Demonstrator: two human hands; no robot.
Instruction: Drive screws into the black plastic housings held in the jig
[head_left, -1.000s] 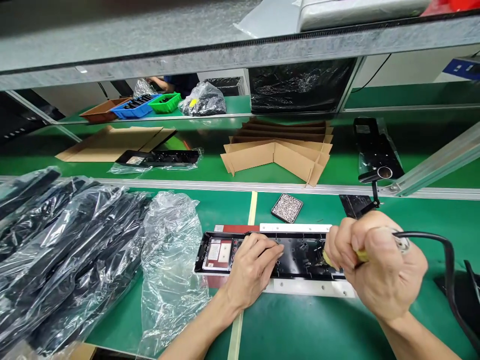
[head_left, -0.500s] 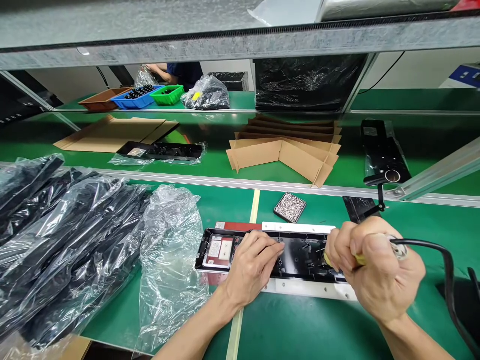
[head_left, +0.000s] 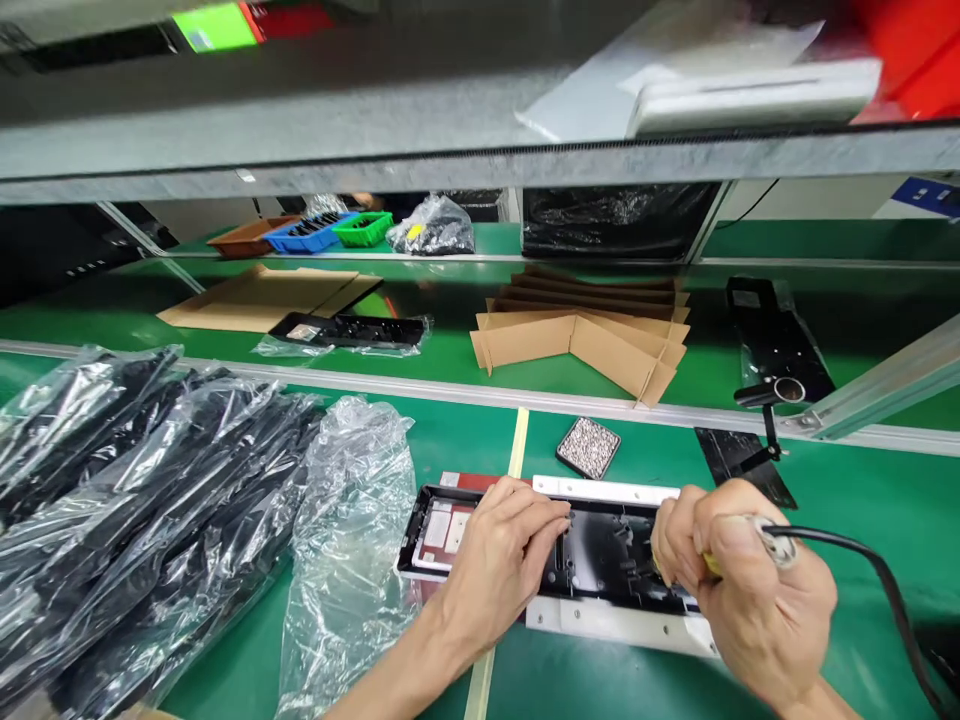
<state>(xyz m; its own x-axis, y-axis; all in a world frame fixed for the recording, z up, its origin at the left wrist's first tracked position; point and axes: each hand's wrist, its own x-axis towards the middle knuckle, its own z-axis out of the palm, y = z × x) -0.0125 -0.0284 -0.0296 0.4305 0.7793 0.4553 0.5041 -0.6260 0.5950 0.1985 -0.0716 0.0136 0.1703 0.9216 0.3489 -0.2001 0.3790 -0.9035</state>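
A long black plastic housing (head_left: 600, 550) lies open side up in a white and red fixture (head_left: 622, 622) on the green bench. Over its left half is my left hand (head_left: 504, 545), fingers bent and fingertips pressed together; whatever they pinch, if anything, is too small to make out. My right hand (head_left: 750, 590) is wrapped round the yellow handle of a corded soldering iron (head_left: 711, 566) above the housing's right end. The iron's tip is hidden behind the fingers. Behind the fixture sits a square black dish (head_left: 589, 447) of small metal pieces.
Plastic-wrapped black parts (head_left: 165, 500) and an empty clear bag (head_left: 349, 540) cover the left. An iron stand (head_left: 772, 400) is at the right; a black cable (head_left: 885, 590) hangs beside my right hand. Cardboard dividers (head_left: 577, 335) lie behind, below an overhead shelf (head_left: 450, 165).
The view has tilted upward, so the scene sits lower. My left fingertips have drawn together over the housing. My right hand keeps its grip on the soldering iron at the housing's right end.
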